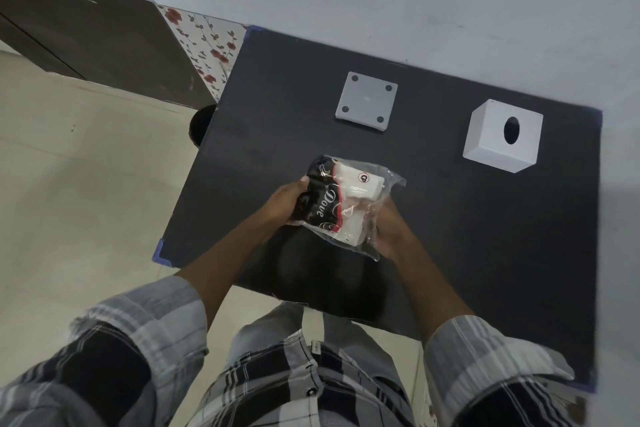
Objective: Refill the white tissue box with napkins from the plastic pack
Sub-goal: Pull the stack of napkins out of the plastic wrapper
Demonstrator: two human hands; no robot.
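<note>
"Dove" reads in white script on the black panel of the crinkly clear plastic pack (341, 203), white napkins (360, 184) showing inside. The left hand (285, 199) clamps its printed end, the right hand (389, 229) grips the clear end, both above the dark table (450, 218). The white tissue box (502, 135), oval-holed, stands well apart beside its flat square base plate (367, 100).

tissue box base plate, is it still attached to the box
No, the base plate lies flat on the table apart from the tissue box.
</note>
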